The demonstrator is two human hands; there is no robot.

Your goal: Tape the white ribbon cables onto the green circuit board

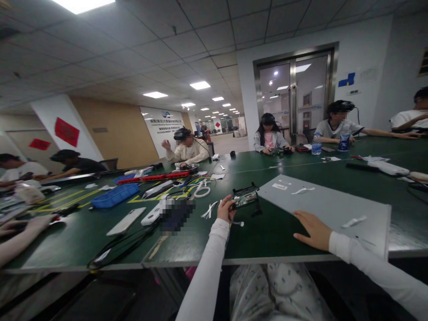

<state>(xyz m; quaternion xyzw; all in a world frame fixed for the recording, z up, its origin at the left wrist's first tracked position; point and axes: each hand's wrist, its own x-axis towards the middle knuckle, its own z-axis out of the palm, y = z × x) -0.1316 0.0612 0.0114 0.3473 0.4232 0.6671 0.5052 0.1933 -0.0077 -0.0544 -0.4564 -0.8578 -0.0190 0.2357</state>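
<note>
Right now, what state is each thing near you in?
Framed circuit board: held, electronics exposed
Left hand: closed on that board
Right hand: open, fingers apart
Gray panel: lying flat
Blue tray: right way up
Clear bottle: upright
Ceiling lights: lit

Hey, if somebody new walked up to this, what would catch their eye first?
Probably the large grey panel lying on the right of the green table, with the right hand at its near edge. Next, just left of it, the circuit board in a black frame held in the left hand. Farther left, a bright blue tray stands out.
</note>
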